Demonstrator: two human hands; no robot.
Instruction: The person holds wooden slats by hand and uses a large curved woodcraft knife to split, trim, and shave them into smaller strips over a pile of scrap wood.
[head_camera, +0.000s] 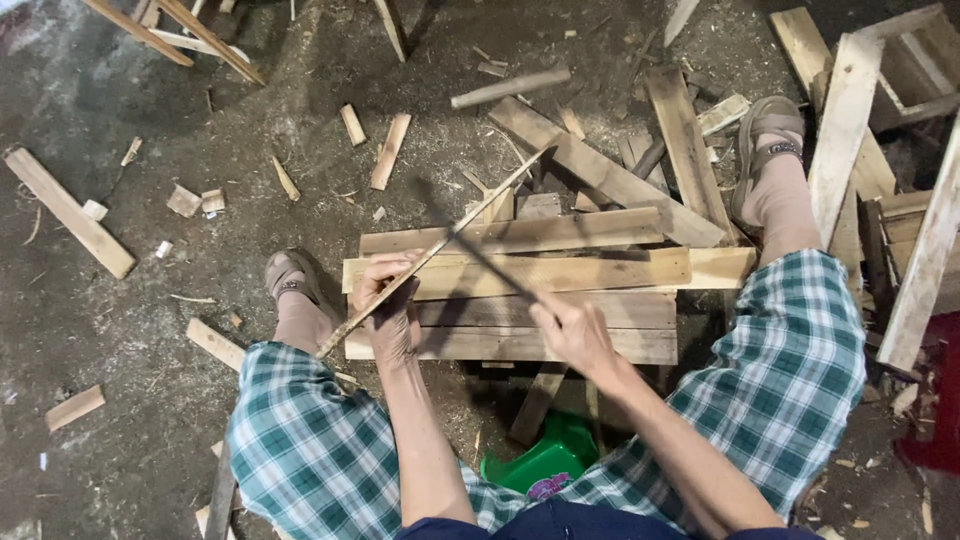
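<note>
Two bare hands work over a stack of rough planks (600, 345). The left hand (388, 300) is closed around a thin pale wood strip (440, 245), gripped near its lower end; its long axis slants up and right across the planks, the free end well beyond the grip. The right hand (572, 330), clasping a long dark blade (480, 250), is just right of the left, its blade crossing the strip. Splintery offcuts (390, 150) and sawdust lie beyond the planks.
</note>
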